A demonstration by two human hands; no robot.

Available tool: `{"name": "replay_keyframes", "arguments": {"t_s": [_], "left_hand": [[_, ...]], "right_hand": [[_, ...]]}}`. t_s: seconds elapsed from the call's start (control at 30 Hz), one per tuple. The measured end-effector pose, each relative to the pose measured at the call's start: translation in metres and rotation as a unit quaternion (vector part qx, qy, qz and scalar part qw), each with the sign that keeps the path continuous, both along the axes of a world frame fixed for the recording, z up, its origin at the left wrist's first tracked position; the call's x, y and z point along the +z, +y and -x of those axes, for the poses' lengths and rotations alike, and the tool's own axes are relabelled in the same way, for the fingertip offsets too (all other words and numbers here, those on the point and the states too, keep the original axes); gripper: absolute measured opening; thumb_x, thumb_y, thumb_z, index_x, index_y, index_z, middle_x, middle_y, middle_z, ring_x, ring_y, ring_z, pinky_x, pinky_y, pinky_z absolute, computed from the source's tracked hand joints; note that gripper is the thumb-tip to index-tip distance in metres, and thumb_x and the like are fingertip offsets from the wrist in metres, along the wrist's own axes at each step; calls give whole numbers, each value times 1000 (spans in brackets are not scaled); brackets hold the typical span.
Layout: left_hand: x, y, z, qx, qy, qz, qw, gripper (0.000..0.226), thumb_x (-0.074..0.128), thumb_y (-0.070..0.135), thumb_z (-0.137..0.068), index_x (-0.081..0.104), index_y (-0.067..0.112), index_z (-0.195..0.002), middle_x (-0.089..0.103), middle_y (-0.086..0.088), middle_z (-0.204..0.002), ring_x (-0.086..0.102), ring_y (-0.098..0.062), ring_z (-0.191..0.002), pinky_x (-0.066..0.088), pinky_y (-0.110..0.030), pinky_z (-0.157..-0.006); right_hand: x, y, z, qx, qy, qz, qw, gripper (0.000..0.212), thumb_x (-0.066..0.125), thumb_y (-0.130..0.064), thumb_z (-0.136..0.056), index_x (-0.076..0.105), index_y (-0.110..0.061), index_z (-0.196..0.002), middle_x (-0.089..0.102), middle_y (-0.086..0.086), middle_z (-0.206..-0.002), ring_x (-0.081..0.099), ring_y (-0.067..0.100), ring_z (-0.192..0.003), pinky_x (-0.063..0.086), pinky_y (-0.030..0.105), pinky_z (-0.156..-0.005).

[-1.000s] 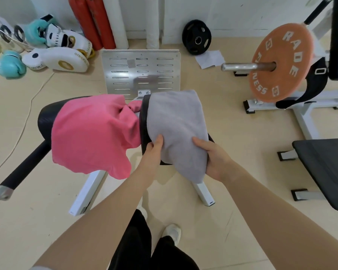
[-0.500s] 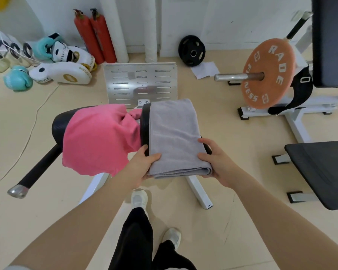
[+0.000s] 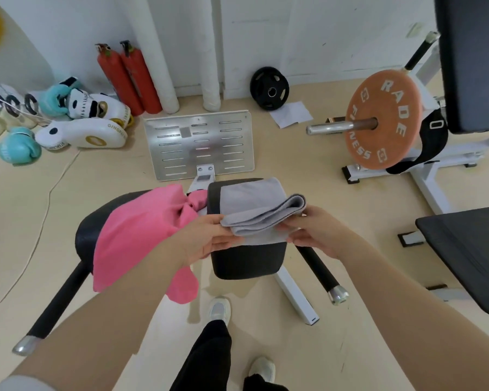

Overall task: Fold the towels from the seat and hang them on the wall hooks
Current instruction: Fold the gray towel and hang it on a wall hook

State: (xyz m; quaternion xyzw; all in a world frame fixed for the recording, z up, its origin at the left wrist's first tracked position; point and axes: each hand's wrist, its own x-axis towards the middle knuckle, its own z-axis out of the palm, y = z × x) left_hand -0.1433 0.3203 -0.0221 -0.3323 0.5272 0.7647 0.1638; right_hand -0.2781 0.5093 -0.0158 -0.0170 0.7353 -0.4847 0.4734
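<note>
A grey towel [image 3: 254, 210] lies folded over on the black seat pad [image 3: 246, 261] of a gym machine. My left hand [image 3: 206, 238] pinches its near left corner and my right hand [image 3: 314, 232] grips its near right edge, both lifting the doubled layers a little off the pad. A pink towel [image 3: 136, 238] is draped, unfolded and bunched, over the black pad to the left, hanging down past my left forearm. No wall hooks are in view.
A metal footplate [image 3: 201, 145] stands beyond the seat. Red extinguishers [image 3: 127, 77], boxing gloves and pads [image 3: 79, 131] sit at the back left. An orange weight plate [image 3: 384, 119] on a bar and a black bench [image 3: 469, 255] are on the right. Black-padded handles stick out low on both sides.
Both hands have lifted the near end of the grey towel and brought it up over the rest, doubling it; the seat's front edge now shows. The pink towel has not moved.
</note>
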Motion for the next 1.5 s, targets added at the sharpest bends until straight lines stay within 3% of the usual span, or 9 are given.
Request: {"name": "replay_keyframes", "arguments": {"t_s": [0.13, 0.23, 0.43, 0.73, 0.83, 0.97, 1.1, 1.3, 1.5], "left_hand": [[-10, -24, 27, -44, -81, 127, 988, 15, 57, 23, -91, 57, 13, -79, 46, 1, -56, 39, -10, -46, 32, -19, -45], [-12, -36, 45, -53, -30, 218, 974, 22, 64, 29, -86, 66, 8, -90, 56, 3, -68, 46, -9, -60, 37, -20, -57], [-22, -53, 81, -24, 14, 227, 973, 21, 59, 30, -88, 59, 15, -102, 68, -9, -104, 65, -26, -98, 53, -48, -89], [-57, -57, 112, -48, -122, 296, 946, 34, 32, 30, -99, 52, 3, -101, 56, -13, -73, 56, -26, -63, 51, -32, -59], [-55, -64, 116, -43, -188, 255, 948, 38, 35, 24, -96, 47, -6, -117, 53, -11, -66, 54, -24, -55, 45, -24, -41], [-44, -65, 121, -229, -61, 555, 797, 59, 46, 25, -89, 22, 8, -140, 50, -16, -126, 50, -33, -113, 43, -38, -90], [-48, -52, 136, -379, 142, 532, 743, 55, 35, 31, -99, 16, 16, -148, 12, -6, -157, 14, -23, -144, 11, -34, -115], [-73, -42, 128, -428, -18, 530, 732, 69, 20, 60, -93, 20, 16, -147, 33, -16, -147, 33, -33, -133, 26, -43, -109], [-66, -45, 131, -405, -101, 510, 752, 72, 16, 60, -93, 37, 7, -137, 41, -14, -142, 36, -32, -130, 29, -45, -106]], "right_hand": [[-10, -31, 19, 109, 259, -202, 938, 38, 58, -40, -86, 51, -9, -65, 48, 3, -67, 44, 20, -63, 33, 27, -54], [-16, -49, 32, 90, 326, -151, 929, 34, 58, -31, -88, 59, -1, -74, 48, 3, -91, 47, 19, -81, 32, 28, -63], [-37, -71, 53, 11, 189, -145, 971, 34, 40, -31, -96, 52, 0, -102, 52, 7, -91, 46, 23, -84, 35, 31, -73], [-54, -95, 77, 42, 240, -242, 939, 28, 36, -34, -98, 44, -8, -90, 47, 1, -73, 47, 27, -79, 32, 32, -69], [-54, -102, 73, 104, 258, -308, 910, 41, 32, -43, -97, 47, -9, -112, 55, 12, -101, 51, 32, -93, 39, 35, -77], [-52, -99, 63, 75, 218, -249, 941, 53, 30, -42, -99, 29, -10, -141, 38, 13, -142, 37, 31, -129, 30, 40, -103], [-48, -90, 65, 45, 151, -247, 956, 40, 30, -34, -100, 46, -7, -125, 54, 16, -125, 49, 28, -105, 33, 32, -83], [-44, -84, 56, 138, 154, -311, 928, 51, 39, -44, -96, 41, -7, -130, 53, 16, -127, 50, 32, -112, 34, 33, -86], [-31, -63, 43, -81, -12, -265, 961, 49, 60, -48, -83, 49, -4, -102, 52, 7, -86, 58, 24, -74, 54, 34, -78]]}}
